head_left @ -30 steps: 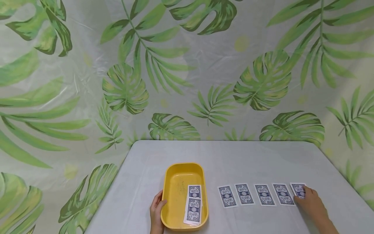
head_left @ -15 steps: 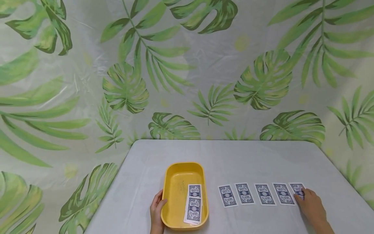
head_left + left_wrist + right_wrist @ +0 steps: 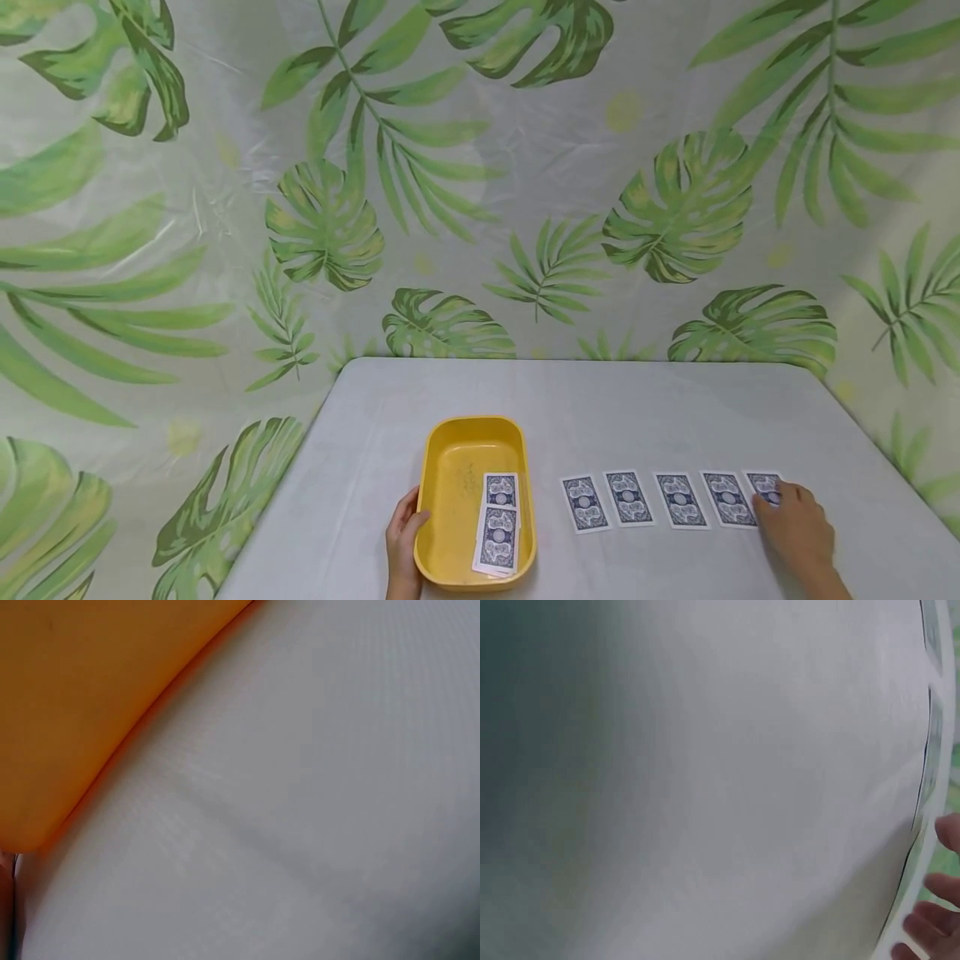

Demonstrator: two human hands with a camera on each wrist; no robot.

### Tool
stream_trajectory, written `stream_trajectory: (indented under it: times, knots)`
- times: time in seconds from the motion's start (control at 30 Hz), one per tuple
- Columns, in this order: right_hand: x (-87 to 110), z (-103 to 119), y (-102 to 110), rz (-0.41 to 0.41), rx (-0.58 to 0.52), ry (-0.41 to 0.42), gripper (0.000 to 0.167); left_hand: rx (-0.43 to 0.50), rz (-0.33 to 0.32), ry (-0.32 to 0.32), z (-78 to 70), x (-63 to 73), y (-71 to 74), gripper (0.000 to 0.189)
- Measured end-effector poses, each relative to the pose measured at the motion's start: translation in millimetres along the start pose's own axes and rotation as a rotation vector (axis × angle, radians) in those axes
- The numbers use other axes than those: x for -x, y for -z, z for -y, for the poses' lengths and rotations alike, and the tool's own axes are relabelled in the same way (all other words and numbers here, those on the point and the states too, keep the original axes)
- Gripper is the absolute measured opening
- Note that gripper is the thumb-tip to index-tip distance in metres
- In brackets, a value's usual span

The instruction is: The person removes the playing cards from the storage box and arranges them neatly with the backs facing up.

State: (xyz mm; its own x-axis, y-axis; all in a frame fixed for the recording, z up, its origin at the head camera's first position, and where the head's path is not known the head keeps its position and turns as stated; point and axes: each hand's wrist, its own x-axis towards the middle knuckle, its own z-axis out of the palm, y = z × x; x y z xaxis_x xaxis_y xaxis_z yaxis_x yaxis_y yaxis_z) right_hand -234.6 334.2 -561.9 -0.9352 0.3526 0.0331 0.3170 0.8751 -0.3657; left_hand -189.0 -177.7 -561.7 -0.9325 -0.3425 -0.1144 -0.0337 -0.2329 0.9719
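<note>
My left hand [image 3: 405,542] grips the left wall of a yellow tray [image 3: 442,550], thumb over the rim. Inside the tray, along its right side, lie several overlapping playing cards [image 3: 498,537] with blue patterned backs up. My right hand [image 3: 798,529] is at the rightmost card [image 3: 763,483] of a row on the table, thumb and fingers at its lower right part, which they partly hide. In the right wrist view, my right fingers [image 3: 934,919] are bent beside that card's edge. The left wrist view shows mostly the tray's outer side [image 3: 82,690].
Several more face-down cards lie in a spaced row, among them one nearest the tray [image 3: 585,504] and one beside the right hand [image 3: 729,498]. A pale cloth covers the table [image 3: 600,408]. A leaf-patterned curtain [image 3: 555,167] hangs behind its far edge.
My right hand has shifted very slightly left at the rightmost card, which stays in nearly the same spot. The left hand and tray look unmoved.
</note>
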Motion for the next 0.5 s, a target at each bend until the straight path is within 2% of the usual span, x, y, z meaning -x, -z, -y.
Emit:
stream_trajectory:
  times: [0.13,0.27,0.5]
  knots:
    - [8.8,22.1,0.2,-0.105,-0.032,0.074,0.052,0.004,-0.004,0.01,0.7,-1.4,-0.6,0.046]
    - [24.1,53.7,2.5,-0.194,-0.103,0.164,0.047,0.015,0.001,0.017,1.8,-1.6,-0.8,0.047]
    - [52.9,116.1,-2.8,-0.215,-0.167,0.298,0.044,0.024,0.002,0.014,0.7,-1.6,-0.7,0.047]
